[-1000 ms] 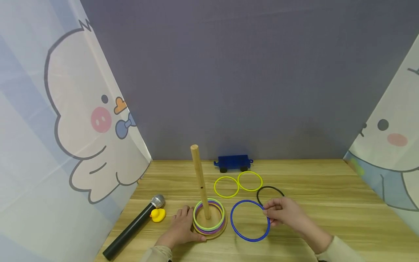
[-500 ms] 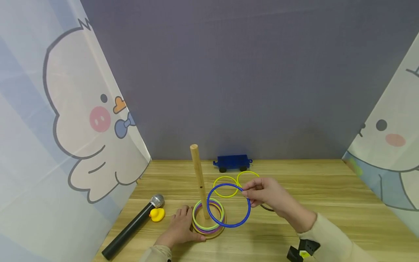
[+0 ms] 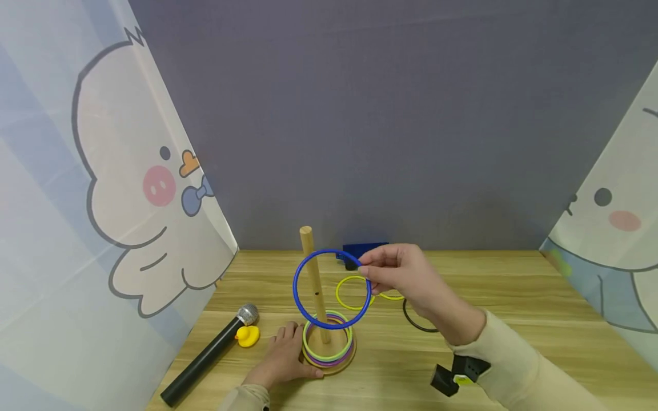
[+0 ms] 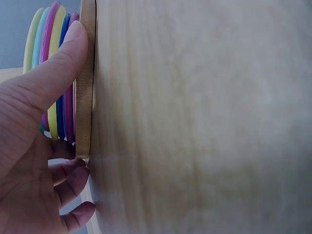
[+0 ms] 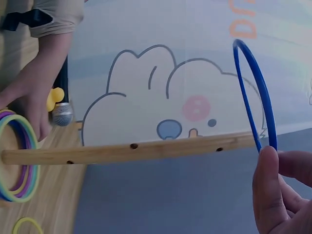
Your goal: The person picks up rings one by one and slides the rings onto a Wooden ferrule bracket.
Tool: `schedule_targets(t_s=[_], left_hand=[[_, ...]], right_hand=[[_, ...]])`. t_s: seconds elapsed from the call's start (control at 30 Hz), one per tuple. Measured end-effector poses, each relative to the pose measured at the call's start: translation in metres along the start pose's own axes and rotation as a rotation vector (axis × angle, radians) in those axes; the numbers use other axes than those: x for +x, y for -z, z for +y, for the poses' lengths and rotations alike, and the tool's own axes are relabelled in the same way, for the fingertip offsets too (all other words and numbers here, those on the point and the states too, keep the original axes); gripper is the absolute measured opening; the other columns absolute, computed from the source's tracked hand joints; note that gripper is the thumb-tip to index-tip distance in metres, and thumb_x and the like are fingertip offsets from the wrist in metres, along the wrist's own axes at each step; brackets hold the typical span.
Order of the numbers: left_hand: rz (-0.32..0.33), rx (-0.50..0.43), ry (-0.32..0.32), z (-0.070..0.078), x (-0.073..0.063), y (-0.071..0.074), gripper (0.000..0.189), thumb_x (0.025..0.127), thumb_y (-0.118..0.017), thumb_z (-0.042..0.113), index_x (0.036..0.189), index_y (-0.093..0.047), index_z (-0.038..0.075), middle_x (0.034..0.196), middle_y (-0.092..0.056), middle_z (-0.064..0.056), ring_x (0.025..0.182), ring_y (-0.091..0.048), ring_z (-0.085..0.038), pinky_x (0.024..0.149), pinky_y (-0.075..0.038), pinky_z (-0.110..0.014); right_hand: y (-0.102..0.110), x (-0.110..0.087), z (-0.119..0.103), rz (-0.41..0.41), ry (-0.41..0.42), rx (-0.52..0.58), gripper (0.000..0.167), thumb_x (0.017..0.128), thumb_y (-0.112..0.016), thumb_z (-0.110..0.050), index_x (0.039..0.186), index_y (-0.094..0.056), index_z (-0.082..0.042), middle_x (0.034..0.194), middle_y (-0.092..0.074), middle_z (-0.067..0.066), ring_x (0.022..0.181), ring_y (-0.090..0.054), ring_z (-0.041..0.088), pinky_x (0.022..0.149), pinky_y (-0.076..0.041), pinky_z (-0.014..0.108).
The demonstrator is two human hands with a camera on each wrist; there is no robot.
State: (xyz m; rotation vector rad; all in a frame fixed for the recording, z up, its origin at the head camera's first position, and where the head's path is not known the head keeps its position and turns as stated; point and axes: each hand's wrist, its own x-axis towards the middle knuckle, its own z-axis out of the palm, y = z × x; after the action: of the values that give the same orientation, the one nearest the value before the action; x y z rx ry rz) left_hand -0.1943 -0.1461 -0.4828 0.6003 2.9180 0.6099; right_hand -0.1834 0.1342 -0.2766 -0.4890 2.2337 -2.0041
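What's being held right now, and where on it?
The right hand pinches the blue ring at its right side, seen from the head. The left hand holds the peg's base by its left rim.

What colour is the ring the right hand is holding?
Blue. The ring in the right hand shows best in the head view.
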Motion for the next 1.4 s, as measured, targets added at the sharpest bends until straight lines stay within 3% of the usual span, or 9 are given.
schedule_targets(t_s=[0.3,0.57,0.9,1.4], left_hand=[[0.013,0.023,-0.011,-0.001,0.0,-0.001,0.108,0.06,-0.081,0.068,0.132,-0.046,-0.006,0.116,-0.044,-0.014,0.103,-0.043,-0.033,0.086,-0.036,-0.054],[0.007,0.011,-0.002,0.001,0.0,-0.001,0.109,0.06,-0.081,0.066,0.133,-0.045,-0.006,0.117,-0.044,-0.014,0.105,-0.042,-0.033,0.086,-0.036,-0.054],[0.026,0.027,-0.014,0.001,0.0,-0.001,0.108,0.06,-0.082,0.066,0.132,-0.046,-0.006,0.117,-0.044,-0.015,0.104,-0.042,-0.034,0.086,-0.036,-0.055],[0.034,0.026,-0.011,-0.002,0.001,-0.002,0.109,0.059,-0.081,0.069,0.132,-0.045,-0.004,0.117,-0.044,-0.014,0.105,-0.043,-0.034,0.085,-0.036,-0.054]], right_hand=[[-0.018,0.012,-0.017,0.145,0.094,0.174,0.024,0.089,-0.07,-0.003,0.108,-0.064,0.011,0.086,-0.067,0.01,0.068,-0.065,0.015,0.066,-0.057,0.031],[-0.022,0.027,-0.007,0.203,0.025,0.222,0.021,0.09,-0.068,-0.002,0.106,-0.064,0.011,0.082,-0.064,0.011,0.064,-0.064,0.013,0.065,-0.056,0.03],[-0.022,0.028,0.043,0.169,-0.127,0.153,0.022,0.091,-0.066,-0.001,0.108,-0.063,0.011,0.085,-0.067,0.009,0.064,-0.064,0.014,0.063,-0.055,0.027],[-0.037,0.016,0.132,0.135,-0.215,0.121,0.021,0.091,-0.065,0.0,0.107,-0.064,0.014,0.082,-0.068,0.009,0.063,-0.064,0.015,0.063,-0.056,0.032]])
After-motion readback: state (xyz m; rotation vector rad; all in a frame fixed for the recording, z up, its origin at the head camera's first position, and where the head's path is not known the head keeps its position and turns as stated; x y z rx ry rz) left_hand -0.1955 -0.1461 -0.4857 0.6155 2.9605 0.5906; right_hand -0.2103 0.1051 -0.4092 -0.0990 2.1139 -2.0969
